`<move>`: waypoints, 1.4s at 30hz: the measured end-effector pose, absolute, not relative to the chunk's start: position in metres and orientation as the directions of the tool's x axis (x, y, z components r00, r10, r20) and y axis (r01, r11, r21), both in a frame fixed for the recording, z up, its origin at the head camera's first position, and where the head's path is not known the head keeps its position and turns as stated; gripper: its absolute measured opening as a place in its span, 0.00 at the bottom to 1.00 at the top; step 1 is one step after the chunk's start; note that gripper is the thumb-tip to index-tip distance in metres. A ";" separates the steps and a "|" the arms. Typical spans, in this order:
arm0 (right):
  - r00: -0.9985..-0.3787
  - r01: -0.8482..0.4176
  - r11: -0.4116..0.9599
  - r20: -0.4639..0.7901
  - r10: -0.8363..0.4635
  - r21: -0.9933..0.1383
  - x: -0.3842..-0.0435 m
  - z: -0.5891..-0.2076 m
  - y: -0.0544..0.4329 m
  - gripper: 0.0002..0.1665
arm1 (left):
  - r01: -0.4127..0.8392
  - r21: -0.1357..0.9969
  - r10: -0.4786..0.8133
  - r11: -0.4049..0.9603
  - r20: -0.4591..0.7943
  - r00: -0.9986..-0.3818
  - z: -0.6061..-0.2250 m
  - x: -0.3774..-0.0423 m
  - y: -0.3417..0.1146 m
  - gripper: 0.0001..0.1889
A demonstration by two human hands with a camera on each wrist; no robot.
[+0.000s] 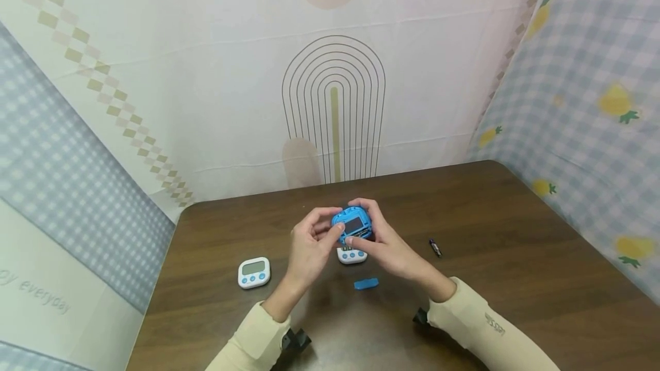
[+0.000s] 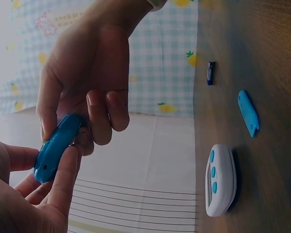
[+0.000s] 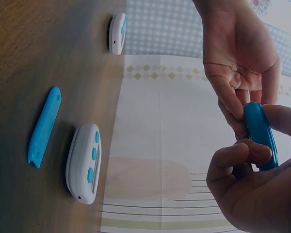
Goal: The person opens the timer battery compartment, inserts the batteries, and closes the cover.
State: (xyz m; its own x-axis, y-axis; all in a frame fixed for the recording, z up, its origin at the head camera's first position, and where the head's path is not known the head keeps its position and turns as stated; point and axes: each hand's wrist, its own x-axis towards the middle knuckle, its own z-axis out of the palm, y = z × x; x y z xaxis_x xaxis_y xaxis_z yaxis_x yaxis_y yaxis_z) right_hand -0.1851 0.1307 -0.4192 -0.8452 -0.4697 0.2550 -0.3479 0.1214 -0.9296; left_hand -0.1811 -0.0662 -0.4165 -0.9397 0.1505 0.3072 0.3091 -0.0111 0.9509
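Both hands hold a blue digital timer (image 1: 354, 223) above the table, its back turned up. A dark rectangle and an uncovered battery slot show on that back. My left hand (image 1: 311, 240) grips its left side, the thumb lying on the back. With thumb and fingers, my right hand (image 1: 385, 244) grips the right side. Below the hands, a white timer (image 1: 352, 256) with blue buttons is partly hidden in the head view. Nearer to me lies a loose blue battery cover (image 1: 366, 284). In the left wrist view the blue timer (image 2: 56, 150) appears edge-on.
Another white timer (image 1: 254, 273) with blue buttons lies to the left on the brown table (image 1: 206, 325). A small dark battery (image 1: 435, 247) lies to the right of the hands. A patterned cloth (image 1: 232, 73) hangs behind the table, and checked cloths hang at both sides.
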 end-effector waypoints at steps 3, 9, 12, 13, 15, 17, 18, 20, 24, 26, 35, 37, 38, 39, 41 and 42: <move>-0.852 -0.346 0.134 0.251 -0.459 -0.929 -0.185 -0.418 0.130 0.40 | 0.311 0.950 0.151 -0.012 0.309 -0.939 -0.416 -0.182 -0.067 0.14; -0.877 -0.349 0.237 0.226 -0.424 -0.907 -0.189 -0.414 0.136 0.42 | 0.324 0.946 0.146 -0.014 0.322 -0.935 -0.417 -0.185 -0.068 0.14; -0.881 -0.379 0.298 0.243 -0.406 -0.876 -0.192 -0.412 0.142 0.41 | 0.334 0.943 0.135 -0.013 0.332 -0.933 -0.416 -0.187 -0.068 0.13; -0.880 -0.388 0.308 0.250 -0.404 -0.868 -0.193 -0.411 0.144 0.40 | 0.336 0.942 0.134 -0.013 0.335 -0.933 -0.416 -0.187 -0.068 0.14; -0.874 -0.410 0.329 0.263 -0.408 -0.851 -0.195 -0.409 0.148 0.38 | 0.337 0.941 0.131 -0.010 0.336 -0.933 -0.415 -0.187 -0.068 0.14; -0.868 -0.425 0.346 0.268 -0.417 -0.837 -0.196 -0.408 0.150 0.37 | 0.335 0.942 0.132 -0.007 0.333 -0.934 -0.414 -0.187 -0.069 0.14; -0.865 -0.429 0.350 0.267 -0.425 -0.833 -0.197 -0.408 0.151 0.37 | 0.332 0.943 0.132 -0.006 0.330 -0.935 -0.414 -0.187 -0.069 0.14; -0.862 -0.429 0.362 0.255 -0.439 -0.828 -0.198 -0.407 0.153 0.38 | 0.330 0.944 0.128 -0.001 0.327 -0.936 -0.414 -0.187 -0.069 0.14; -0.862 -0.409 0.416 0.195 -0.468 -0.812 -0.201 -0.409 0.155 0.33 | 0.337 0.942 0.111 0.008 0.334 -0.936 -0.413 -0.186 -0.070 0.14; -0.857 -0.402 0.450 0.155 -0.491 -0.797 -0.201 -0.412 0.155 0.30 | 0.338 0.941 0.105 0.010 0.335 -0.936 -0.412 -0.186 -0.070 0.14; -0.802 -0.453 0.568 0.035 -0.596 -0.688 -0.203 -0.427 0.148 0.23 | 0.323 0.946 0.102 0.000 0.322 -0.941 -0.412 -0.185 -0.071 0.15; -0.791 -0.461 0.583 0.012 -0.611 -0.669 -0.204 -0.430 0.147 0.22 | 0.325 0.946 0.103 -0.002 0.324 -0.941 -0.412 -0.185 -0.071 0.15; -0.787 -0.464 0.590 0.001 -0.618 -0.661 -0.204 -0.431 0.147 0.22 | 0.327 0.945 0.103 -0.002 0.325 -0.940 -0.412 -0.185 -0.071 0.15; -0.783 -0.468 0.596 -0.007 -0.622 -0.652 -0.204 -0.432 0.146 0.21 | 0.328 0.945 0.103 -0.001 0.326 -0.940 -0.412 -0.185 -0.071 0.15; -0.778 -0.473 0.609 -0.022 -0.627 -0.636 -0.205 -0.433 0.146 0.18 | 0.331 0.944 0.102 -0.001 0.329 -0.939 -0.412 -0.185 -0.071 0.15; -0.776 -0.477 0.614 -0.028 -0.631 -0.629 -0.206 -0.434 0.146 0.17 | 0.332 0.943 0.101 -0.003 0.330 -0.938 -0.412 -0.185 -0.071 0.15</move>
State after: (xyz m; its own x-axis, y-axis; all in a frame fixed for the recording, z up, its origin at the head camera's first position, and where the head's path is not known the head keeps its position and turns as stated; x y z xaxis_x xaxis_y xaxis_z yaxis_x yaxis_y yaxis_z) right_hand -0.2056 0.1459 -0.4337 -0.7756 -0.6306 -0.0278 -0.4769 0.6142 -0.6288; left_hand -0.1850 -0.0708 -0.4122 -0.9384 0.1009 0.3304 0.3318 -0.0030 0.9433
